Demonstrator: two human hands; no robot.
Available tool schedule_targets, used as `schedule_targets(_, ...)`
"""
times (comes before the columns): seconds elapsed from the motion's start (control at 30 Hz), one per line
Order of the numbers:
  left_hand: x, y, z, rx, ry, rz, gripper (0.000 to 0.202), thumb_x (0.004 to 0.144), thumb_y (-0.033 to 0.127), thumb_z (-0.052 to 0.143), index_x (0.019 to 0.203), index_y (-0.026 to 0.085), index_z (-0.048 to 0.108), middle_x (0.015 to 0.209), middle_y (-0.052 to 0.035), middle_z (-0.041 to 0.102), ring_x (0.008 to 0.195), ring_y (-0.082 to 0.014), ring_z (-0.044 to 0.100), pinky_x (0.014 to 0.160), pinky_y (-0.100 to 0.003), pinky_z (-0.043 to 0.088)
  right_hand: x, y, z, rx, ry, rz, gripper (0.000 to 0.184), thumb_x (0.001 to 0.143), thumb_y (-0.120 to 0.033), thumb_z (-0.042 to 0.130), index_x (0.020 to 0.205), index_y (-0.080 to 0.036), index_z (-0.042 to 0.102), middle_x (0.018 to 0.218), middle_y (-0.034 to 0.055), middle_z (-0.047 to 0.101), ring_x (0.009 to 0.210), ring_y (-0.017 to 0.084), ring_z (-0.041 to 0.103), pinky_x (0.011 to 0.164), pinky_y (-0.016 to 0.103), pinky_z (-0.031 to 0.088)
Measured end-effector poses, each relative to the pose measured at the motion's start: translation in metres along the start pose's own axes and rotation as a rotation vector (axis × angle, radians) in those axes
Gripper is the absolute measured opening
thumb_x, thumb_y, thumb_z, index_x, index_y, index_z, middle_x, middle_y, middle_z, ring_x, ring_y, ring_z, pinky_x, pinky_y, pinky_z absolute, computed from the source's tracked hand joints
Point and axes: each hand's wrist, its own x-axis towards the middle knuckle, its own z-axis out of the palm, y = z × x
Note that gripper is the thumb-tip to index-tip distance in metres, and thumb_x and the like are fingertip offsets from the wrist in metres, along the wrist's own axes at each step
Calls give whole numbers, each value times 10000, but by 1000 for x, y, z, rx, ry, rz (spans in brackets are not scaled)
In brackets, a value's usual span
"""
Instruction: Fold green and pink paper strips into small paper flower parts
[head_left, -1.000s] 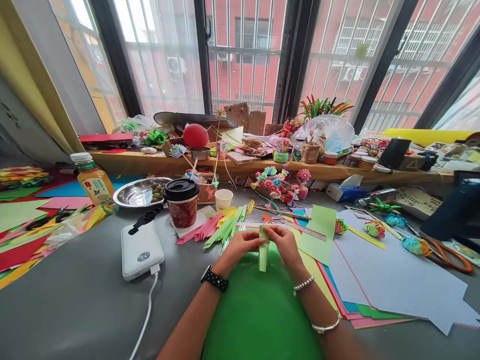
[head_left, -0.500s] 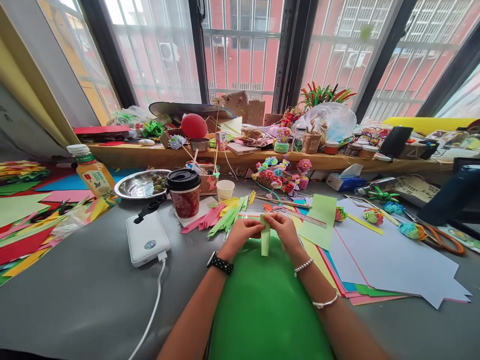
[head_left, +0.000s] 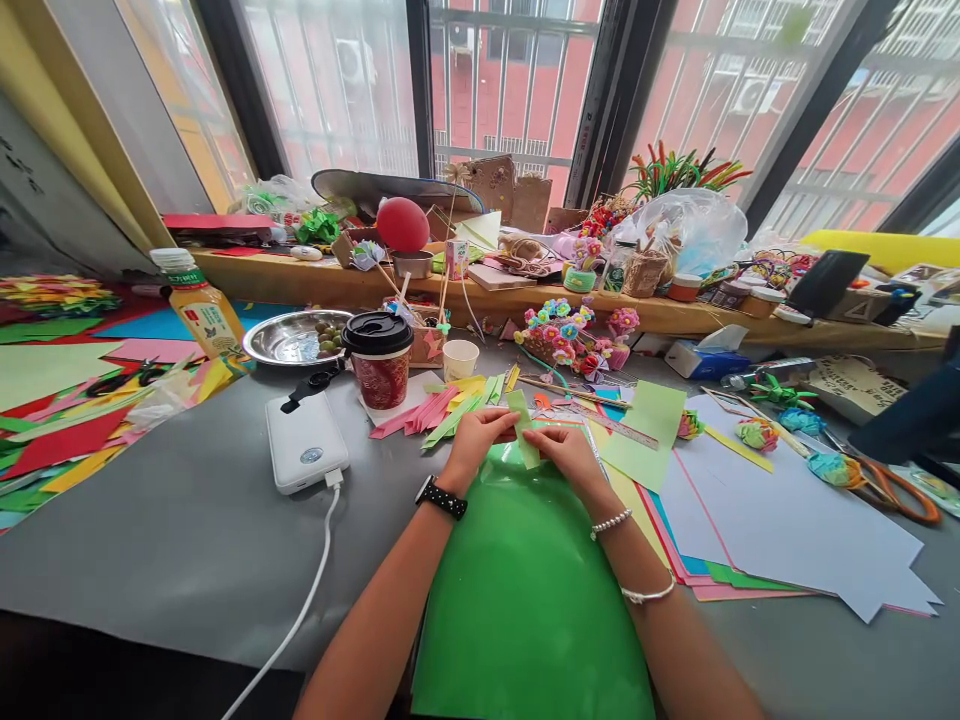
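Note:
A light green paper strip is held between my two hands, tilted with its top leaning left. My left hand pinches its left edge, and my right hand pinches its right edge a little lower. Both hands are above a glossy green sheet that bulges up on the table. Just beyond my left hand lie folded green paper pieces and folded pink paper pieces. A larger light green paper sheet lies to the right of my right hand.
Left of my arms are a white power bank with a cable, a lidded coffee cup, a metal plate of small green fruit and a juice bottle. At right lie white paper sheets, paper flowers and orange-handled scissors.
The strip has gone from hanging upright to tilting left at its top. My left hand has risen slightly along it. The whole view has shifted a little.

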Motion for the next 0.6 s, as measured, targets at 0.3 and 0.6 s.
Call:
schedule_targets(0.3, 0, 0, 1, 39, 0, 33, 238, 497, 285, 732, 636, 107, 657, 582, -4, 631, 546, -113, 582, 617, -258, 493, 0, 4, 0, 64, -39, -4, 271, 578, -433, 661, 605, -164, 641, 530, -19, 563, 477, 99, 483, 489, 227, 386)
schedule_targets(0.6, 2, -1, 0, 63, 15, 29, 225, 505, 277, 725, 641, 110, 659, 580, -9, 640, 541, -122, 591, 616, -273, 495, 0, 0, 1, 123, -36, 17, 256, 554, -412, 676, 606, -163, 654, 535, -13, 586, 487, 108, 508, 529, 249, 422)
